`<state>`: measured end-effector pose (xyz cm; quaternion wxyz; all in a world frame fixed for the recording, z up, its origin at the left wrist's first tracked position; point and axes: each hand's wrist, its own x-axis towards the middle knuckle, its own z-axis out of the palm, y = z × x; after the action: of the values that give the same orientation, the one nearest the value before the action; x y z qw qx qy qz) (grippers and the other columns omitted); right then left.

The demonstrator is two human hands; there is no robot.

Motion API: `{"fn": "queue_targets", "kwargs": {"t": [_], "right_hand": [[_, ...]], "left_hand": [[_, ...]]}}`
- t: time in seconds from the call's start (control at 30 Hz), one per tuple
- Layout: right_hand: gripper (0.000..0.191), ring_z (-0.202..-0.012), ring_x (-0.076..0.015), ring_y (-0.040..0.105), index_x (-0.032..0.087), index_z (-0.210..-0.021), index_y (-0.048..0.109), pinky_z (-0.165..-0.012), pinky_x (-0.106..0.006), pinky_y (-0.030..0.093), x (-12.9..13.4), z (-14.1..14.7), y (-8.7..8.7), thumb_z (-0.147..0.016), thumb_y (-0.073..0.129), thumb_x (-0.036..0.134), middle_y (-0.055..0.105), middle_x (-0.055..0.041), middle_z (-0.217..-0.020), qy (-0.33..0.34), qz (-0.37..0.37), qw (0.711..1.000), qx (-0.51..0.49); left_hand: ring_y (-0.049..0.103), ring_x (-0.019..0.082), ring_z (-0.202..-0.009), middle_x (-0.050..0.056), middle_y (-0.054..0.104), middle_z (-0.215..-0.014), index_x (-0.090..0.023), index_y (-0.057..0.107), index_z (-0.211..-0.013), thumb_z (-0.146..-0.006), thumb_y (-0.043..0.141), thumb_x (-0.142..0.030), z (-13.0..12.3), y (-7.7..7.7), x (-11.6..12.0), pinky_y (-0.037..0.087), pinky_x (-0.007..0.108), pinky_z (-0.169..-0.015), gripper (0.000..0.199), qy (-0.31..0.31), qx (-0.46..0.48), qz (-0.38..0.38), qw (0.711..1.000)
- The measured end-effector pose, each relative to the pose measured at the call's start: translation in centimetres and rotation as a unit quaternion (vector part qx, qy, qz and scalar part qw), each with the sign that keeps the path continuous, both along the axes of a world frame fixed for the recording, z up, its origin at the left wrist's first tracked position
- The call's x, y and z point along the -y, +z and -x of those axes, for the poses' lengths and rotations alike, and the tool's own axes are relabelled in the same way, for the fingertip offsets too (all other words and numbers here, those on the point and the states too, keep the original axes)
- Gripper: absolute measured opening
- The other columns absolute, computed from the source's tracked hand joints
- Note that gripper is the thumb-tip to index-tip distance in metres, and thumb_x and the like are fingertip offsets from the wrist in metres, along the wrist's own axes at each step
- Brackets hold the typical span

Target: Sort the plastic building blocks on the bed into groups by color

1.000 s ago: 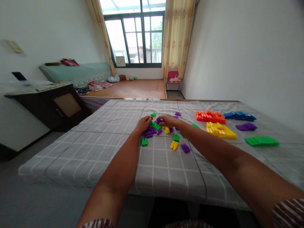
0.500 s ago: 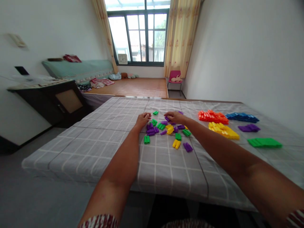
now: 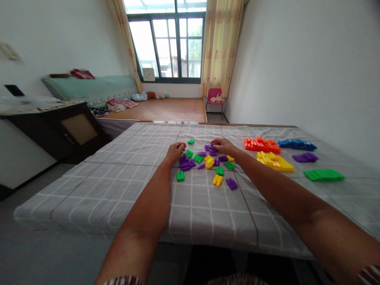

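Loose plastic pieces, each like short tubes joined side by side, lie scattered on a grey checked cloth (image 3: 118, 186). At the left edge of the scatter, my left hand (image 3: 176, 151) has its fingers curled together, beside a purple cluster (image 3: 186, 163) and a green piece (image 3: 189, 153). What its fingers hold, if anything, is hidden. My right hand (image 3: 222, 145) pinches a purple piece (image 3: 213, 148) at the far side, close to other purple ones. Between and in front of my hands lie yellow pieces (image 3: 209, 162), a green piece (image 3: 219, 171) and a purple piece (image 3: 231, 183).
Colour-grouped piles stand to the right: orange (image 3: 261, 145), blue (image 3: 297, 144), yellow (image 3: 274, 161), purple (image 3: 305, 157) and green (image 3: 323, 175). Past the table is a bed (image 3: 169, 109), with a pink chair (image 3: 215, 96) by the curtain. A dark cabinet (image 3: 75, 128) is at left.
My right hand has moved slightly right relative to the pieces, and more purple pieces show beside its fingers. My left hand stays beside the purple cluster. The whole view has shifted a little.
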<state>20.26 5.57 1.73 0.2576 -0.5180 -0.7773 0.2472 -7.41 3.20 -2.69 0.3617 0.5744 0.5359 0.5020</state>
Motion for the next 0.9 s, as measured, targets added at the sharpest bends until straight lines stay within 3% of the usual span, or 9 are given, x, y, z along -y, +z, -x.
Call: {"fn": "queue_targets", "kwargs": {"t": [0.07, 0.2, 0.33, 0.5, 0.7, 0.9], "right_hand": [[0.026, -0.082, -0.0143, 0.065, 0.016, -0.101, 0.069, -0.071, -0.021, 0.049, -0.5, -0.5, 0.1, -0.078, 0.057, 0.015, 0.072, -0.0050, -0.095, -0.024, -0.040, 0.997, 0.062], [0.025, -0.074, -0.0144, 0.064, 0.015, -0.098, 0.073, -0.063, -0.021, 0.046, -1.2, -1.1, 0.3, -0.079, 0.057, 0.020, 0.073, -0.0045, -0.087, -0.025, -0.018, 0.990, 0.137], [0.025, -0.072, -0.0127, 0.063, 0.016, -0.098, 0.073, -0.061, -0.019, 0.044, -1.9, -0.2, 0.6, -0.082, 0.055, 0.020, 0.073, -0.0026, -0.083, 0.046, -0.021, 0.989, 0.141], [0.026, -0.081, -0.0126, 0.064, 0.021, -0.098, 0.074, -0.067, -0.018, 0.045, -3.8, 2.3, 0.9, -0.082, 0.054, 0.015, 0.074, -0.0005, -0.093, 0.134, -0.092, 0.970, 0.182], [0.040, -0.066, -0.0105, 0.062, 0.026, -0.111, 0.071, -0.058, -0.017, 0.043, -5.4, 2.8, 0.5, -0.078, 0.054, 0.011, 0.074, 0.0018, -0.086, 0.174, -0.059, 0.944, 0.274], [0.027, -0.090, -0.0164, 0.065, 0.018, -0.099, 0.074, -0.078, -0.022, 0.046, -3.3, 1.5, 1.9, -0.074, 0.064, 0.011, 0.073, -0.0045, -0.100, 0.157, -0.131, 0.952, 0.226]], "left_hand": [[0.068, 0.017, -0.080, 0.010, 0.072, -0.094, -0.013, 0.067, -0.095, -0.080, 0.054, -0.032, 0.0, 0.0, 0.1, 0.053, 0.030, -0.071, 0.028, -0.002, -0.003, -0.002, 1.000], [0.068, 0.016, -0.080, 0.009, 0.072, -0.094, -0.013, 0.067, -0.095, -0.080, 0.054, -0.031, 0.0, 0.0, 0.1, 0.053, 0.028, -0.071, 0.027, -0.009, -0.013, -0.009, 1.000], [0.067, 0.016, -0.079, 0.009, 0.072, -0.093, -0.013, 0.068, -0.095, -0.080, 0.053, -0.030, 0.1, -0.1, -0.1, 0.053, 0.028, -0.069, 0.027, -0.011, -0.021, -0.011, 1.000], [0.067, 0.016, -0.080, 0.009, 0.072, -0.094, -0.013, 0.068, -0.095, -0.080, 0.052, -0.030, 0.1, -0.3, -0.2, 0.053, 0.029, -0.072, 0.027, -0.013, -0.029, -0.015, 0.999], [0.068, 0.016, -0.081, 0.008, 0.072, -0.094, -0.014, 0.067, -0.095, -0.080, 0.053, -0.034, 0.2, -0.2, -0.4, 0.053, 0.027, -0.069, 0.029, -0.014, -0.042, -0.007, 0.999], [0.069, 0.020, -0.082, 0.010, 0.073, -0.094, -0.013, 0.068, -0.095, -0.075, 0.059, -0.043, 0.5, 0.4, -0.1, 0.055, 0.032, -0.073, 0.037, -0.024, -0.043, -0.005, 0.999]]}}
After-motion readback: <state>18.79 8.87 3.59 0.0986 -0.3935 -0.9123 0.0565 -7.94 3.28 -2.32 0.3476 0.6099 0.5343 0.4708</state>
